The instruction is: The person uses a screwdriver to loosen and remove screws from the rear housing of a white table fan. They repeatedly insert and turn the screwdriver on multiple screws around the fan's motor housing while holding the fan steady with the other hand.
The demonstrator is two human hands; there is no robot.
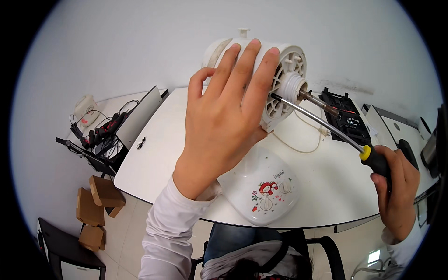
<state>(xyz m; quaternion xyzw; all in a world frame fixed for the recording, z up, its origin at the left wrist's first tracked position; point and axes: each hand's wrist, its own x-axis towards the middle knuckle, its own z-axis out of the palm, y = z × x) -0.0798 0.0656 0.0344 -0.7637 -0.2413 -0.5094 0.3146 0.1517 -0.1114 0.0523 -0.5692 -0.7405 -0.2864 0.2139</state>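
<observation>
My left hand (pixel 219 112) is wrapped over the white motor housing (pixel 294 58) of a small fan, its fingers spread across the top. The housing's slotted front faces right. A metal shaft (pixel 322 103) sticks out of its threaded collar (pixel 291 87). In my right hand (pixel 399 186) is a screwdriver (pixel 343 136) with a black and yellow handle, gripped near the right table edge. Its tip reaches the slots beside the collar; what it touches inside is hidden. Below, the fan's white base (pixel 247 200), printed with red cartoon figures, stands on the white table (pixel 158 144).
A black tool case (pixel 345 116) lies unfolded behind the screwdriver. A pale power cord (pixel 303 151) with a plug curves beside the base. A small black item (pixel 141 143) rests at the table's left. Cardboard boxes (pixel 91 207) are on the floor, left.
</observation>
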